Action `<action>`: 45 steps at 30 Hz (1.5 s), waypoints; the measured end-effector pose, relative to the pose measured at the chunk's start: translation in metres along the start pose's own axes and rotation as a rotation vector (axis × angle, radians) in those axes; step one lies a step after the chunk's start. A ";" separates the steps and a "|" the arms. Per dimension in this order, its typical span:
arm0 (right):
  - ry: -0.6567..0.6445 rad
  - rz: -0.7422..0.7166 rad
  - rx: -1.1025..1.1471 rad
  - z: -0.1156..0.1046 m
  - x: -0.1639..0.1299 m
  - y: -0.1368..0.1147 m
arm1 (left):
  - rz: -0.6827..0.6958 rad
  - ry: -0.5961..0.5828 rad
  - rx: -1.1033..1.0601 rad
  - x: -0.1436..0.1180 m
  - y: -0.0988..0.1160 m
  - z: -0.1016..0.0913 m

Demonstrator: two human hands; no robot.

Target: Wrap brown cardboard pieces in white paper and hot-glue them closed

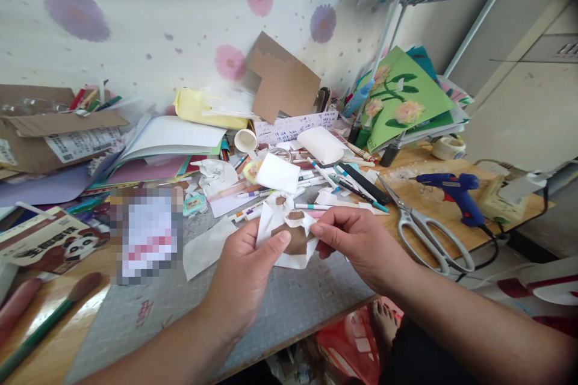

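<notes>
Between my two hands is a small brown cardboard piece (pixel 292 242) with white paper (pixel 266 222) wrapped about its edges. Torn openings near its top show brown through the white. My left hand (pixel 253 258) pinches the left side, its thumb lying over the cardboard. At the right edge, the thumb and fingers of my right hand (pixel 345 237) are closed on the white paper. Both hands hold the piece above the front of a grey cutting mat (pixel 189 319). Just behind it lie a folded white paper pad (pixel 277 172) and several pens and markers (pixel 253 210).
To the right are large scissors (pixel 419 228) and a blue glue gun (pixel 456 189) with its cord. A cardboard box (pixel 58 132) and stacked papers (pixel 167 138) stand at the left. Behind, a brown cardboard sheet (pixel 286 78) leans near a white roll (pixel 321 144). Brushes (pixel 54 319) lie front left.
</notes>
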State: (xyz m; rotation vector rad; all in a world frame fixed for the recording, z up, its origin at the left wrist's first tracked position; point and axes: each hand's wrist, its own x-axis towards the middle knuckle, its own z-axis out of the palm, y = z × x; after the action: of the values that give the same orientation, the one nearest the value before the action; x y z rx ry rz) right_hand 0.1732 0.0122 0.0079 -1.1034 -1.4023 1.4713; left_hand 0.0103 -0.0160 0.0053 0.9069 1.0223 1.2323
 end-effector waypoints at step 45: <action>0.039 -0.017 0.003 0.007 0.000 0.002 | 0.026 0.028 -0.026 0.002 -0.005 0.000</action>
State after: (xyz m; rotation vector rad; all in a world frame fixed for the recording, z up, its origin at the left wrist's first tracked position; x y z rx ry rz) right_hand 0.1664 0.0104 0.0062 -1.1104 -1.3787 1.4320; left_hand 0.0115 -0.0152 0.0003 0.8871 1.0171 1.2805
